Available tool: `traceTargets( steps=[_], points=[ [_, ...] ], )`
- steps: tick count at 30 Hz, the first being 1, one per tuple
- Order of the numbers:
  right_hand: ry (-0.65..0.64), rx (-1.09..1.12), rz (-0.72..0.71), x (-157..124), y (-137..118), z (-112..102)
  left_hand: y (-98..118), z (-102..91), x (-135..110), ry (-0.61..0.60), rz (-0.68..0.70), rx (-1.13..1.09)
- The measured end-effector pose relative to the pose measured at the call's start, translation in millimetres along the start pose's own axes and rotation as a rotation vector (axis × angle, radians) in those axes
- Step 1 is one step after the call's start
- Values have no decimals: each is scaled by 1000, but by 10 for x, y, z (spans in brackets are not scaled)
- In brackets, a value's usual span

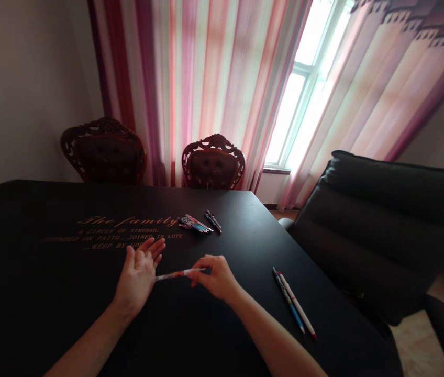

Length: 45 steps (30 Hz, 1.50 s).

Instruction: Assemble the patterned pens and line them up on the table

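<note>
From the head camera, the left hand (139,276) hovers low over the black desk (49,314). Its palm is turned toward the right and its fingers (154,247) are spread wide and straight, gripping nothing. The right hand (216,278) faces it, with its fingers (206,260) pinched shut on the right end of a slim light-coloured pen (177,274). The pen lies nearly level between the two hands, just above the desk. Its free left end reaches the heel of the left palm, but it is too small to tell whether it touches or stops just short. The left hand's spread fingers stand above and behind that tip, not around the barrel.

Farther back on the desk, a small bundle of coloured pens (193,224) lies next to gold lettering (128,230). A single dark pen (213,221) lies just right of the bundle. To the right of the right forearm, near the desk's edge, a blue pen (288,299) and a white pen with a red tip (299,308) lie side by side, well apart from both hands.

Two carved wooden chairs (213,163) stand behind the desk, in front of striped pink curtains (190,78). A black padded chair (383,220) stands at the right.
</note>
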State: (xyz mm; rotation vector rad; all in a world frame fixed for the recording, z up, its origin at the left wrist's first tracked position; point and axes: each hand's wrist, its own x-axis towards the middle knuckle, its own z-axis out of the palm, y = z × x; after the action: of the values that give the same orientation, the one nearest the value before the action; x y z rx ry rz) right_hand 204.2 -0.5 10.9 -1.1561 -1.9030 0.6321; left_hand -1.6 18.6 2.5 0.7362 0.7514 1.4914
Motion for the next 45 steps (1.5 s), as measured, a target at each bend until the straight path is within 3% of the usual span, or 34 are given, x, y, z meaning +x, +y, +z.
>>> traceTargets(
  steps=[3, 6, 9, 11, 14, 17, 22, 25, 28, 30, 34, 36, 38, 41, 45],
  points=[
    [104, -59, 24, 57, -71, -296, 62, -51, 61, 52, 37, -32],
    [308, -179, 60, -84, -90, -802, 96, -97, 106, 70, -7, -26],
    [562, -381, 120, -583, 28, -1254, 100, -113, 120, 100, -66, -26],
    [754, -548, 239, -1049, 189, -1421, 88, -106, 117, 113, -99, -17],
    [841, -773, 397, -1684, 463, -1454, 49, -83, 106, 106, -134, 7],
    [757, -832, 470, -2017, 630, -1328, 1, -68, 95, 91, -150, 41],
    [608, -819, 523, -2078, 637, -1166, -46, -109, 105, 80, -143, 97],
    [614, -872, 513, -2051, 584, -1169, -68, -151, 118, 60, -113, 136],
    [655, -890, 426, -1876, 486, -1151, -109, -177, 133, 43, -51, 244],
    [599, -828, 326, -1607, 388, -1068, -150, -189, 146, 22, 15, 402],
    [354, -729, 156, -788, 219, -692, -228, -226, 129, -69, 236, 922],
    [275, -755, 121, -340, 217, -455, -252, -252, 83, -116, 311, 1067],
    [231, -826, 115, 72, 273, -235, -263, -273, 28, -211, 410, 1376],
    [208, -889, 98, 567, 398, 25, -261, -279, -27, -316, 417, 1672],
    [204, -903, 59, 972, 490, 218, -246, -251, -41, -334, 386, 1779]
  ],
)
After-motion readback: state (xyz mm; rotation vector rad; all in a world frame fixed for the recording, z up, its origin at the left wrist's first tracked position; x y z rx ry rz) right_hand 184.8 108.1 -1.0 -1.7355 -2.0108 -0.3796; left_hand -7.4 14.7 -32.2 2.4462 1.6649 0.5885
